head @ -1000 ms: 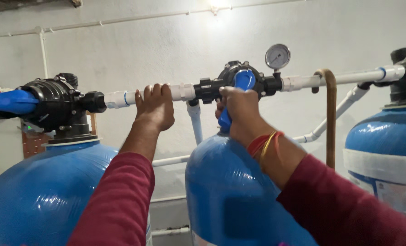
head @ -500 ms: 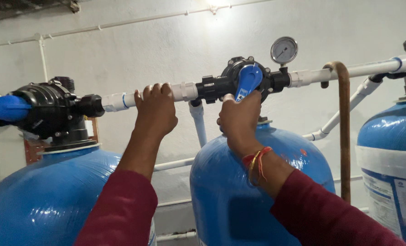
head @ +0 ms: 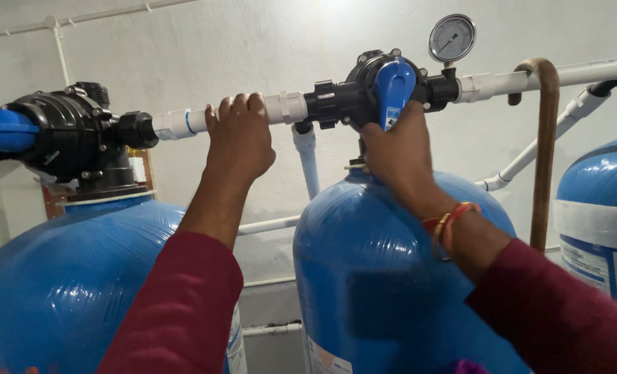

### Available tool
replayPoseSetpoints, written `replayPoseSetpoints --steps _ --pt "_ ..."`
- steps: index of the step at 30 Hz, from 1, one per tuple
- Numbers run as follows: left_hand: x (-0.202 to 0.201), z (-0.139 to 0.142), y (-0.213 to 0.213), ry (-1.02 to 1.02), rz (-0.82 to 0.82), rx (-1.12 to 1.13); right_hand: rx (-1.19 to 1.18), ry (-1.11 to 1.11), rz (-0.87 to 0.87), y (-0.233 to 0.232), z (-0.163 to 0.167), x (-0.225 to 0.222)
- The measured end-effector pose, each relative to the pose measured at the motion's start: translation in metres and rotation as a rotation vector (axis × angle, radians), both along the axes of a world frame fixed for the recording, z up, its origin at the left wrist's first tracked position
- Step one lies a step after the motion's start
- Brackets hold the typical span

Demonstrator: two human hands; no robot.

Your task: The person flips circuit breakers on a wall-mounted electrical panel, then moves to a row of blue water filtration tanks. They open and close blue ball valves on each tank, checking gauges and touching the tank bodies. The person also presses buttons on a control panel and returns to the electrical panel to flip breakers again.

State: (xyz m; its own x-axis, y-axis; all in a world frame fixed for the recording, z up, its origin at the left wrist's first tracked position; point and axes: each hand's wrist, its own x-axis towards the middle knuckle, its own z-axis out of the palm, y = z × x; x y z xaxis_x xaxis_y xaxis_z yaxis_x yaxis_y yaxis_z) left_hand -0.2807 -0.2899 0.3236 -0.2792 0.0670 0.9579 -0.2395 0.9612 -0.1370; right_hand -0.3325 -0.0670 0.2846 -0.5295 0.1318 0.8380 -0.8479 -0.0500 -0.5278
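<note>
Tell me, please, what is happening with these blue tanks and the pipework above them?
A person in dark red sleeves is reaching up to the plumbing above the middle blue tank. The left hand grips the white pipe that runs between the two black valve heads. The right hand holds the blue lever on the middle valve head, just below the pressure gauge.

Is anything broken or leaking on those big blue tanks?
Nothing stands out. The left hand grips the white pipe, the right hand holds the blue valve handle, and no drips or cracks show on the middle blue tank.
</note>
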Motion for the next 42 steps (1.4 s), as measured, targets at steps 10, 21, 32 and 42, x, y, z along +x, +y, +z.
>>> replayPoseSetpoints --steps 10,21,32,42 --pt "0.014 0.001 0.017 -0.097 0.053 0.105 0.515 -0.022 0.022 0.073 0.022 0.008" --pt "0.061 0.001 0.045 -0.181 0.042 0.065 0.773 -0.058 -0.149 0.1 0.049 -0.001" --pt "0.155 -0.078 0.02 -0.394 0.291 0.103 -0.173 -0.278 0.753 0.101 -0.043 0.024" --pt "0.21 -0.103 -0.007 -0.355 0.442 0.058 0.233 -0.271 0.969 0.011 -0.105 0.115"
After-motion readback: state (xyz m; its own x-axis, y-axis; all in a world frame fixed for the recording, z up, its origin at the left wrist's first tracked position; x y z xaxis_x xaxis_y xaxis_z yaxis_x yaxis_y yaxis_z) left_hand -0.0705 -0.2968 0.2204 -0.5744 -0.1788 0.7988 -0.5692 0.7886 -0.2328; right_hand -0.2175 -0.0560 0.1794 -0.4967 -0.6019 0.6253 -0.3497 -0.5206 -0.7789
